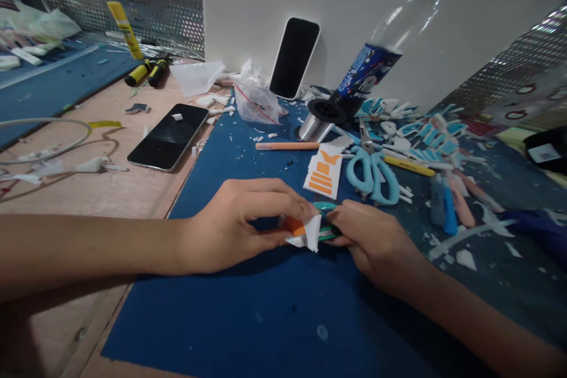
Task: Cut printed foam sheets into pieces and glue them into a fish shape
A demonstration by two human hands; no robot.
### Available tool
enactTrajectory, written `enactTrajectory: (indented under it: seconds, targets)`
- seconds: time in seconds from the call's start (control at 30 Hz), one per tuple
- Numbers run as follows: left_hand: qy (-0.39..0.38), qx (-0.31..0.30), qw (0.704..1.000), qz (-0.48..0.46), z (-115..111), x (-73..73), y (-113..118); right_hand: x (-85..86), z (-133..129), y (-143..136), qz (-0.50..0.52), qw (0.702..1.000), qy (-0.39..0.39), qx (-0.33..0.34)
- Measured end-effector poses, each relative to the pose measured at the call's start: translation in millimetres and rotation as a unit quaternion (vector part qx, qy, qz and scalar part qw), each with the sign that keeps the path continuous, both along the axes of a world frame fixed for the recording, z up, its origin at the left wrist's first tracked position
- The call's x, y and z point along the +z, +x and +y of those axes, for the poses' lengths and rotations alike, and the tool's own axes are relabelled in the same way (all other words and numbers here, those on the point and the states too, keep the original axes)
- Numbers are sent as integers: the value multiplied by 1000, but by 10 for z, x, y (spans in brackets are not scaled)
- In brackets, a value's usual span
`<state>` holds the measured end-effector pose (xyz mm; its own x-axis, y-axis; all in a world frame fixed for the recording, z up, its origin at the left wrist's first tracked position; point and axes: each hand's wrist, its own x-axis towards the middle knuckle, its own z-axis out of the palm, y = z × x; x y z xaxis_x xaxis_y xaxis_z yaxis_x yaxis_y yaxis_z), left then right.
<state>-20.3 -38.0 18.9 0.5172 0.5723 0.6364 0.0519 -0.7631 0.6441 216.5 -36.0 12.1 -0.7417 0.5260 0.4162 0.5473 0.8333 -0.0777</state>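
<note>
Between the fingertips and thumb of my left hand [254, 218] is a small orange and white piece [312, 231], folded or curled, with a white flap facing right. My right hand [376, 242] is closed around a small green tool [326, 233] that meets the piece's right side; its fingers hide most of the tool, so its kind is unclear. Just beyond my hands lies a white card [325, 174] with orange cut shapes on it. Light blue scissors [372, 174] rest to the right of that card.
A Pepsi bottle [370, 68] leans at the back beside a wire spool [315, 130]. One phone [296, 56] leans on the white panel; another phone [170, 136] lies left. Orange pen [287, 146], cutters [437, 204] and white-blue scraps [436, 136] lie on the blue mat [230, 319].
</note>
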Motion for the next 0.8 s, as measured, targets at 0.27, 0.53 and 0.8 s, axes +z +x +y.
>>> enactTrajectory:
  seconds: [0.27,0.53,0.8]
  targets:
    - [13,-3,1000,8,-14,11,5,10,-4,-10,-5,1000,12,7]
    - [31,9,999,15,-27,21,23,10,-9,-26,-3,1000,15,10]
    - [33,-2,999,20,-47,30,12,39,-12,-40,5,999,28,24]
